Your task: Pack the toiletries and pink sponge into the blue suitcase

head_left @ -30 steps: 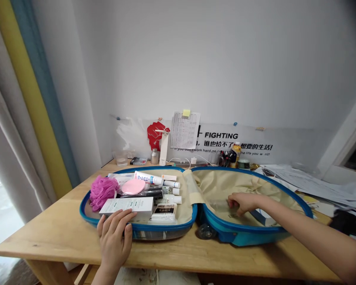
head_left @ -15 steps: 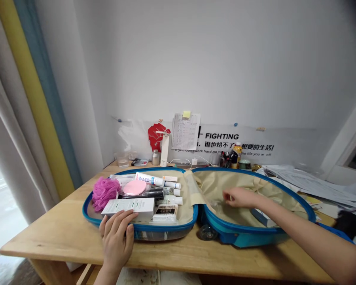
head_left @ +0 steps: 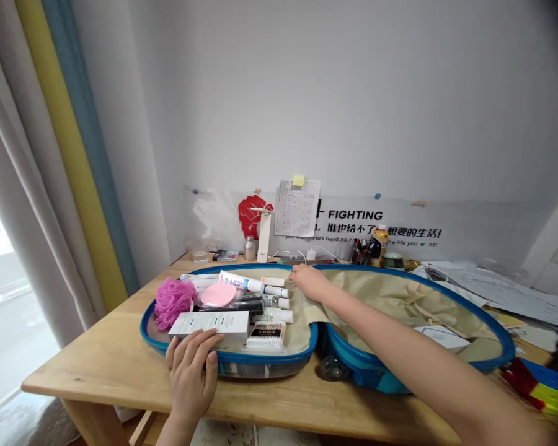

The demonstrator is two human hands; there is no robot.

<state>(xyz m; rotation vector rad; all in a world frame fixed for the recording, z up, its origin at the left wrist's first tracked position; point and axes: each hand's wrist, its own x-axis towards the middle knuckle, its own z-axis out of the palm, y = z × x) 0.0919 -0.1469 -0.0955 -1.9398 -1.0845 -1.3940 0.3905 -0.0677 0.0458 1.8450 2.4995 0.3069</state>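
An open blue suitcase (head_left: 279,358) lies on the wooden desk. My left hand (head_left: 194,365) rests over its front rim, fingers stretched out on the edge of a white box (head_left: 209,322). At the far side, near the hinge, my right hand (head_left: 309,280) reaches across with its fingers drawn together; what they hold, if anything, is hidden. Close to those fingertips lie a white-capped tube (head_left: 275,291) and a toothpaste tube (head_left: 242,282). The left half also holds a pink bath puff (head_left: 174,303), a pink round pad (head_left: 218,295) and a pack of cotton swabs (head_left: 266,335).
In the suitcase's right half lies a flat white box (head_left: 441,337), partly behind my right forearm. Papers (head_left: 483,294) spread over the desk at right. Along the wall stand a white lamp (head_left: 264,235), a silver bottle (head_left: 250,248) and a yellow-labelled bottle (head_left: 379,246).
My right hand has moved left and away from me, from over the right half to the far hinge end. My left hand stays on the rim. The view has shifted slightly.
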